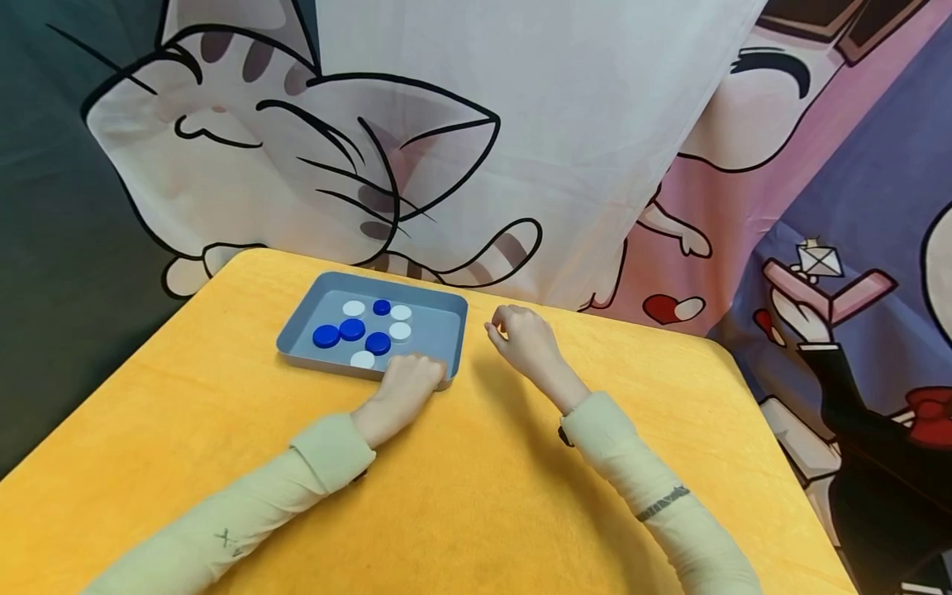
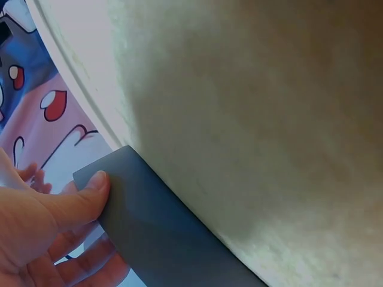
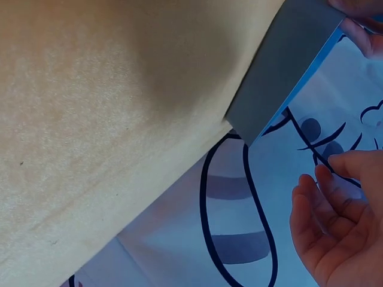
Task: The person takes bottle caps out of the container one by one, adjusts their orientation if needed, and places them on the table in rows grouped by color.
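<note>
Here, the blue-grey tray [image 1: 435,330] lies on the yellow table [image 1: 476,512], towards the table's far edge. Inside the tray, four blue discs [image 1: 352,330] and four white discs [image 1: 353,309] show, spread over its left and middle parts; one blue disc is nearest the tray's left wall, and one white disc is just beside the tray's near wall. The left hand [image 1: 407,382] grips the tray by its near wall, close to the near right corner; in the left wrist view the thumb presses the tray's outer face, with the other fingers over on the inner side. The right hand [image 1: 526,337] is raised just to the right of the tray, apart from it, its fingers loosely bent and holding nothing. Both forearms reach in from the near side of the tray, in pale green sleeves [image 1: 245,504] rolled back above the wrists. Behind the tray hangs a printed cloth [image 1: 580,124], with a striped cartoon cat [image 1: 297,149] rising beyond the tray's far wall. Well to the right of the tray, the cloth shows a black-clad cartoon figure [image 1: 863,463].
</note>
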### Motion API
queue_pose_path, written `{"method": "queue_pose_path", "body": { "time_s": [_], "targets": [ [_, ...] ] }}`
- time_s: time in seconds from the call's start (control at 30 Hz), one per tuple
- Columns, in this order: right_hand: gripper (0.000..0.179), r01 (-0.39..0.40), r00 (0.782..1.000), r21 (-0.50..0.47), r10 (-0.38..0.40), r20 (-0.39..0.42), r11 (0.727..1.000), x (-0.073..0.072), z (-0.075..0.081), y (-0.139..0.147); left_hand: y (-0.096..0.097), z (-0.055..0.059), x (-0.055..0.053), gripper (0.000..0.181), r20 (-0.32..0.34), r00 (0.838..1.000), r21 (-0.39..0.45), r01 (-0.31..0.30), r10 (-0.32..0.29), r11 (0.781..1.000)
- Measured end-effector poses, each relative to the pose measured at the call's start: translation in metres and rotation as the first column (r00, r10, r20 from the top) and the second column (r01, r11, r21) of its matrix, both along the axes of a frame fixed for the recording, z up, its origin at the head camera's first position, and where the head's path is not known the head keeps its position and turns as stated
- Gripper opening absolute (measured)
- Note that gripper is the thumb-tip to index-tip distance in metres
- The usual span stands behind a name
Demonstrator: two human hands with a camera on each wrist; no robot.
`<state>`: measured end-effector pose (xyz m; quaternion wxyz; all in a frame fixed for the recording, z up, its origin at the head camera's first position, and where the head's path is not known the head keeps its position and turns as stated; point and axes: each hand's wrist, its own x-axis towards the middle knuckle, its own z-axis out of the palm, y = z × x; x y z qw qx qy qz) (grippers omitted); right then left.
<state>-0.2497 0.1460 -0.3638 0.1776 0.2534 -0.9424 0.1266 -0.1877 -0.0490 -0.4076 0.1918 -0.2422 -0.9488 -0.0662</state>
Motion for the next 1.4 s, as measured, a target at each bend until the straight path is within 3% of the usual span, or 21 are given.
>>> {"method": "queue_pose_path", "body": {
  "time_s": [0.47,0.73,0.97,1.2,1.4],
  "targets": [
    [0.021,0.022,0.997,0.023,-0.024,0.074,0.999,-0.014,-0.005,-0.004,0.019,0.000,0.006,0.025,-0.041,0.999,-0.038,0.001,-0.003,0.999],
    [0.025,0.029,0.993,0.050,-0.034,0.110,0.998,-0.020,-0.016,-0.004,0.026,-0.003,0.008,0.031,-0.137,0.990,-0.066,0.015,-0.024,0.998],
    [0.033,0.056,0.986,0.077,-0.068,0.150,0.995,-0.021,-0.023,-0.003,0.032,-0.002,0.011,0.030,-0.140,0.990,-0.085,0.003,-0.015,0.996],
    [0.047,0.103,0.968,0.124,-0.128,0.214,0.987,-0.021,-0.031,-0.002,0.037,-0.005,0.013,0.031,-0.155,0.988,-0.070,0.016,-0.027,0.997],
    [0.050,0.175,0.937,0.135,-0.207,0.281,0.975,-0.019,-0.036,-0.005,0.040,-0.006,0.014,0.030,-0.187,0.982,-0.089,0.023,-0.040,0.996]
  ]
}}
